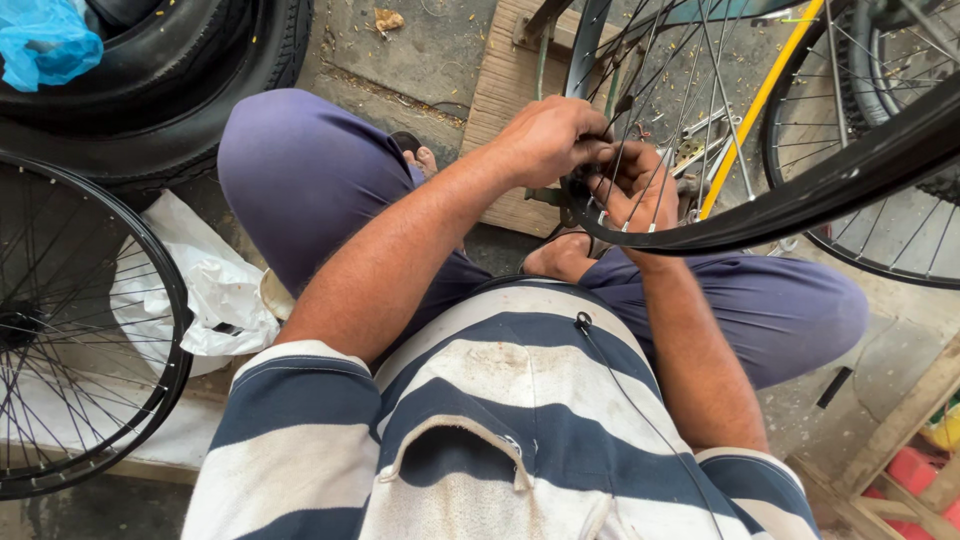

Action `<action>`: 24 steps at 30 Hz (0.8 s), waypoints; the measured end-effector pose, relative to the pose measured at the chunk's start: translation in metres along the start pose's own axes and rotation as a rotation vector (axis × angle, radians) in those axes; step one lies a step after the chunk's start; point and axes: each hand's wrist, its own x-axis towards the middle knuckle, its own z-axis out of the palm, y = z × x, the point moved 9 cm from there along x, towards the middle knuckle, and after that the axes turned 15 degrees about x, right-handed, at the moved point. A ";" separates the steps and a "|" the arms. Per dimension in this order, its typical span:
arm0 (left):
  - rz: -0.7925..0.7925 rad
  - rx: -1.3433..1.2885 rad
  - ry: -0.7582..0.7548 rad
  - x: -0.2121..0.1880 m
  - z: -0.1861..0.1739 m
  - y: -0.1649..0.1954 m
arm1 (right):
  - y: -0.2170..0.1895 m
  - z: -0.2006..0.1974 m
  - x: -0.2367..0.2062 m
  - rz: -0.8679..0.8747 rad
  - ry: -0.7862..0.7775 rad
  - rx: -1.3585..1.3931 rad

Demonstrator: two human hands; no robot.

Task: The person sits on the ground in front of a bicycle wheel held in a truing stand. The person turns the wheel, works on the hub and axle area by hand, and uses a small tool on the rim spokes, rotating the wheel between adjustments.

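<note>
A spoked bicycle wheel with a black rim [800, 195] stands in front of me, between my knees. My left hand [545, 135] is closed around the wheel's hub [580, 190] from the near side. Reaching in among the spokes on the other side of the hub, my right hand [640, 185] has its fingers curled on the hub area. What the fingers pinch is hidden by the hands and spokes.
A second spoked wheel [150, 330] lies at the left over a white plastic bag [215, 290]. Black tyres [190, 90] and a blue bag [45, 40] are at the top left. A wooden board [505, 90] lies ahead; a yellow bicycle frame tube [760, 100] crosses behind the spokes.
</note>
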 end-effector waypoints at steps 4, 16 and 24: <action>0.008 -0.064 0.019 -0.001 -0.002 0.000 | -0.004 0.000 -0.009 -0.059 0.064 -0.137; -0.075 -0.029 -0.068 -0.003 0.001 -0.008 | 0.004 -0.012 -0.015 -0.139 -0.009 -0.016; -0.068 0.136 0.044 -0.008 0.009 0.009 | -0.011 -0.002 -0.036 -0.166 0.105 -0.538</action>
